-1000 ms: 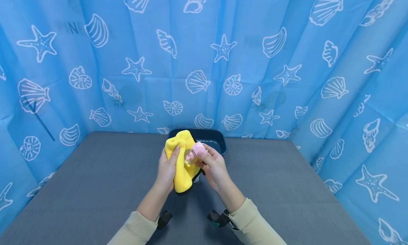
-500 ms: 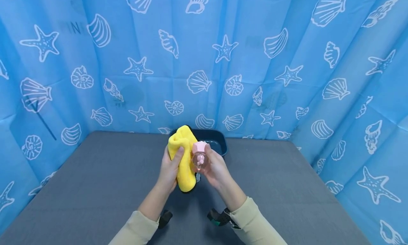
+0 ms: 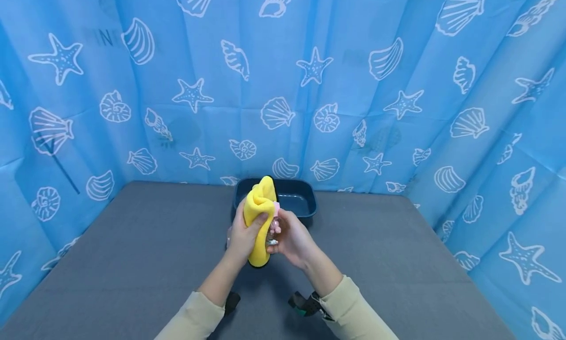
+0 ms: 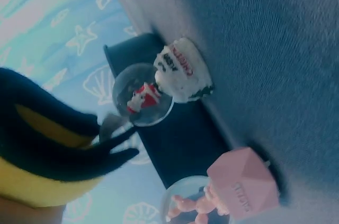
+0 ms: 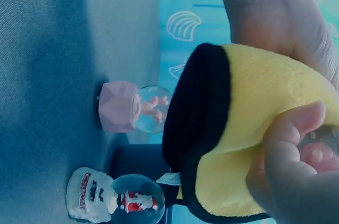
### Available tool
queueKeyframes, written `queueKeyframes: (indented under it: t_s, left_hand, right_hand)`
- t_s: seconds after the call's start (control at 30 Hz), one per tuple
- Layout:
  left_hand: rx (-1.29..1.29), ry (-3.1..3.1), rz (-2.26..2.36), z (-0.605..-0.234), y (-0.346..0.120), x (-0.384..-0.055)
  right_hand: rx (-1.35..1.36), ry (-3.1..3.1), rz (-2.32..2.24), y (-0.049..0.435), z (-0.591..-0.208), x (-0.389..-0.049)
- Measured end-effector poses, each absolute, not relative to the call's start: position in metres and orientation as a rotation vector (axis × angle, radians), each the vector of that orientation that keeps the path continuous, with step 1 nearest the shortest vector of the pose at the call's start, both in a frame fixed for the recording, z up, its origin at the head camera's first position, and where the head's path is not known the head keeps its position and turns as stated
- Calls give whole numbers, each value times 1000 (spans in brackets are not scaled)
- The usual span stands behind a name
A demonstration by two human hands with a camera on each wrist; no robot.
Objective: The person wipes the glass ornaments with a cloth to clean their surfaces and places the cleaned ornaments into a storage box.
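Observation:
My left hand [image 3: 244, 237] grips a folded yellow cloth [image 3: 260, 202] with a black backing. My right hand [image 3: 297, 238] holds a small snow globe [image 3: 275, 227], which has a pink base and a pink figure inside, against the cloth. Cloth and fingers hide part of that globe. In the right wrist view, curled fingers [image 5: 288, 139] lie on the cloth beside the clear ball. Below the hands stand a Santa snow globe [image 4: 184, 70] with a white lettered base and a second pink-based snow globe [image 4: 244, 183].
A dark blue tray [image 3: 305, 213] sits at the far side of the grey table [image 3: 146, 251], behind the hands. A blue curtain [image 3: 199, 133] with white shells and starfish surrounds the table at the back and sides.
The snow globe in my right hand has turned and moved in against the cloth. My left hand and the cloth have shifted slightly right, and the cloth now covers part of the globe.

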State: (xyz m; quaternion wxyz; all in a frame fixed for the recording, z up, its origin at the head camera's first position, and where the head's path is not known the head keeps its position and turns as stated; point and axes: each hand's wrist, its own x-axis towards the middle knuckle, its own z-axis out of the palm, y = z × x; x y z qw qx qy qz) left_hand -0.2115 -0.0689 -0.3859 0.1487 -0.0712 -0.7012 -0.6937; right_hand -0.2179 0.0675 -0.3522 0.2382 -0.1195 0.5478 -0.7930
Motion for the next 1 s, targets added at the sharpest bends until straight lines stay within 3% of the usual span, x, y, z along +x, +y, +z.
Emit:
queueKeyframes:
  t_s: [0.5, 0.73, 1.0]
  left_hand:
    - [154, -1774, -2290, -382, -74, -220]
    - [117, -1697, -2498, -381, -83, -218]
    - [-93, -1916, -2296, -384, -71, -214]
  right_hand:
    - [-403, 1661, -2044, 74, -356, -219]
    - [-282, 2031, -2079, 77, -356, -220]
    - [-372, 2193, -2031, 74, -360, -221]
